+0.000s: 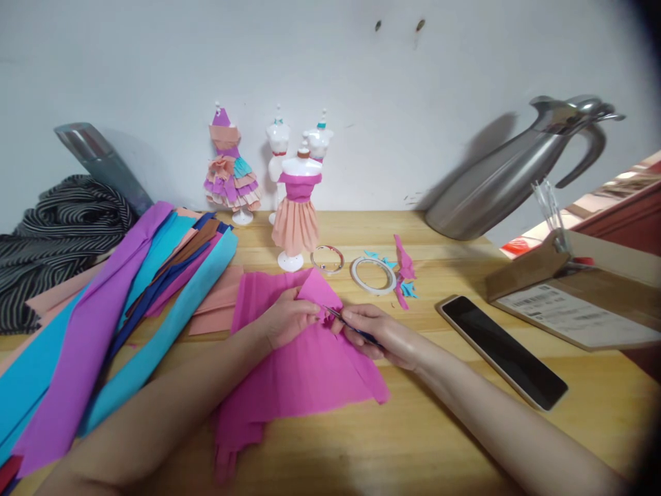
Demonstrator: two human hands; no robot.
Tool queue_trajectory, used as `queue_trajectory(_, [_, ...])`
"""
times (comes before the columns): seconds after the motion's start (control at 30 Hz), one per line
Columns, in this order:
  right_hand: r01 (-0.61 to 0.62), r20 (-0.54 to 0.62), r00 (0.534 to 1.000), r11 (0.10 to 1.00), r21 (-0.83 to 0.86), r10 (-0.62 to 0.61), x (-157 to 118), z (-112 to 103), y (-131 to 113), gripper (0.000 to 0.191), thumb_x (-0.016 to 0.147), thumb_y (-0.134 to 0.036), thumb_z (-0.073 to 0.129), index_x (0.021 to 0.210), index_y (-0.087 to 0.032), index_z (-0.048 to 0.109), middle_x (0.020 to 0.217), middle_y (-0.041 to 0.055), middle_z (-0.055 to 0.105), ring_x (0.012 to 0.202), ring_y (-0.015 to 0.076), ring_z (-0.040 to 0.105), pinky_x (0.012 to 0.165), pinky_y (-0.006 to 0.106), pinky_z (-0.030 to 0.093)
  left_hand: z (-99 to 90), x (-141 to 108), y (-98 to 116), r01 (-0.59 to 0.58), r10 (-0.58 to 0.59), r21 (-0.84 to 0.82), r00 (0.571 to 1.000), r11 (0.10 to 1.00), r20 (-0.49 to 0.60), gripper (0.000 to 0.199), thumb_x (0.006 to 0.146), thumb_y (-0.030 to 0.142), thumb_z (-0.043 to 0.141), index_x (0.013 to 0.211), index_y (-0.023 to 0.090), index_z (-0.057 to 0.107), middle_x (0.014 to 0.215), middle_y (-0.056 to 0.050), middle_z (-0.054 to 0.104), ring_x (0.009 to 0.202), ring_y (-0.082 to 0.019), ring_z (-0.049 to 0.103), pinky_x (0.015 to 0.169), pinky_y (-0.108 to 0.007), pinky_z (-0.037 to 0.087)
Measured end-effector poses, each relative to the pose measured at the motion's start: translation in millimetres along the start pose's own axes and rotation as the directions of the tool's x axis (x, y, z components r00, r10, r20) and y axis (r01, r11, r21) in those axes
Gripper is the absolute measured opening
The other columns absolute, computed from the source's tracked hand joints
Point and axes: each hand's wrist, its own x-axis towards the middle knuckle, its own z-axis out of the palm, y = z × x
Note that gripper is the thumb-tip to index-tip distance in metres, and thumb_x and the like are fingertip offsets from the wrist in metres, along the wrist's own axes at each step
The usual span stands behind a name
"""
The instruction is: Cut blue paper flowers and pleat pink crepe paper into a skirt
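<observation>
A large sheet of magenta crepe paper (304, 372) lies on the wooden table in front of me. My left hand (292, 317) pinches a raised, folded piece of magenta paper (319, 286) near the sheet's upper edge. Closed around a slim dark tool with a metal tip (361, 333), which looks like small scissors or tweezers, is my right hand (379, 334). The tool's tip touches the magenta paper just right of my left fingertips. Behind the sheet stands a small white mannequin (297, 207) in a magenta top and a pleated peach skirt.
Coloured paper strips (103, 324) and a striped cloth (72, 227) lie left. Dressed and bare mannequins (232, 169) stand by the wall. A tape roll (355, 272), bracelet (341, 267) and scraps (405, 262) lie behind. At right are a phone (503, 351), box (589, 303) and metal jug (490, 179).
</observation>
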Motion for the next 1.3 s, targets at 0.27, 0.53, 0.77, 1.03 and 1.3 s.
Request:
queue_trajectory(0.27, [0.047,0.004,0.999,0.999,-0.001,-0.047,1.8,2.8,0.0,0.045,0.075,-0.056,0.068,0.079,-0.012,0.062,0.048,-0.0095,0.035,0.035,0.0023,0.019,0.036,0.023,0.004,0.8,-0.3,0.5,-0.009,0.009,0.004,0.998,1.000,0.064,0.010,0.063,0.013,0.067,0.073,0.011,0.068,0.067,-0.005,0.064,0.067,-0.016,0.058,0.071,-0.032,0.043])
queue_trajectory(0.53, [0.065,0.002,0.998,0.998,-0.004,-0.065,2.9,3.0,1.9,0.044,0.076,-0.056,0.067,0.078,-0.013,0.062,0.045,-0.0112,0.031,0.035,0.0032,0.016,0.037,0.024,0.004,-2.1,0.0,-1.6,-0.019,0.017,0.015,0.995,1.000,0.101,0.010,0.064,0.014,0.066,0.073,0.010,0.067,0.070,-0.007,0.065,0.067,-0.017,0.059,0.073,-0.034,0.044])
queue_trajectory(0.77, [0.092,0.012,0.996,0.996,-0.023,-0.092,1.2,2.6,-1.1,0.040,0.077,-0.053,0.068,0.076,-0.013,0.064,0.043,-0.0109,0.030,0.036,0.0036,0.017,0.038,0.024,0.006,-3.4,0.6,-2.2,-0.015,0.007,0.064,0.993,0.998,0.118,0.011,0.065,0.013,0.064,0.075,0.009,0.067,0.070,-0.008,0.065,0.068,-0.018,0.061,0.071,-0.034,0.043])
queue_trajectory(1.03, [0.081,-0.030,0.996,0.997,-0.006,-0.081,1.0,7.9,1.2,0.044,0.073,-0.056,0.071,0.075,-0.013,0.062,0.044,-0.0113,0.030,0.036,0.0030,0.016,0.037,0.023,0.004,-7.4,1.2,-6.9,-0.070,0.063,0.063,0.991,0.996,0.114,0.008,0.068,0.010,0.062,0.075,0.009,0.065,0.069,-0.007,0.064,0.067,-0.017,0.061,0.070,-0.032,0.045])
queue_trajectory(1.3, [0.070,-0.018,0.997,0.997,0.020,-0.069,2.6,6.4,3.8,0.045,0.072,-0.056,0.071,0.077,-0.012,0.062,0.044,-0.0116,0.029,0.036,0.0024,0.016,0.037,0.022,0.004,-3.0,-0.3,-3.3,-0.052,0.047,0.086,0.997,0.995,0.059,0.010,0.065,0.009,0.066,0.075,0.009,0.065,0.068,-0.006,0.065,0.066,-0.016,0.060,0.068,-0.031,0.044])
